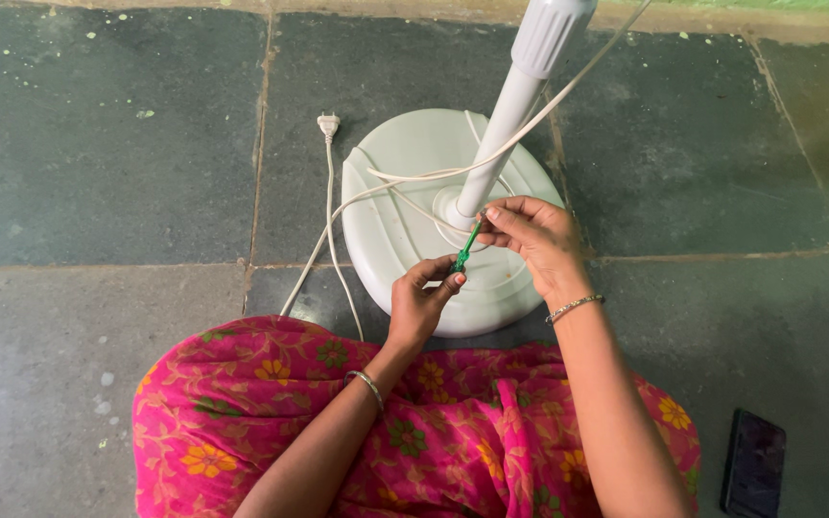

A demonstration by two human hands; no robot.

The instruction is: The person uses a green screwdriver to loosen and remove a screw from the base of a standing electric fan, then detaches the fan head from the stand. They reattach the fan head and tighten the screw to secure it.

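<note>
Dark grey stone floor (107, 163) slabs, speckled with pale flecks and split by thin joints, carry everything seen from the head camera. Near the middle of the floor stands a white pedestal fan base (405, 192), round and domed, with its white pole (520, 86) rising toward the upper edge of the view. A white power cord (330, 221) is draped across the base and trails down the floor to the left, its plug (328, 123) lying unplugged just beside the base. A small green-handled screwdriver (465, 247) is held over the front of the base, close to the foot of the pole. The left hand (419, 302) is closed in a pinch on the lower end of the handle, and the right hand (534, 235) is closed with its fingertips on the upper end by the shaft. Each wrist wears a thin metal bangle. A pink floral garment (242, 412) covers the lap at the bottom edge, and a dark phone (753, 460) lies flat on the floor toward the lower right corner. The screwdriver is judged light and rigid, with a smooth plastic handle that could slip between fingertips; the handle is best gripped at its thicker middle. The base is judged heavy and stable, the cord limp.
</note>
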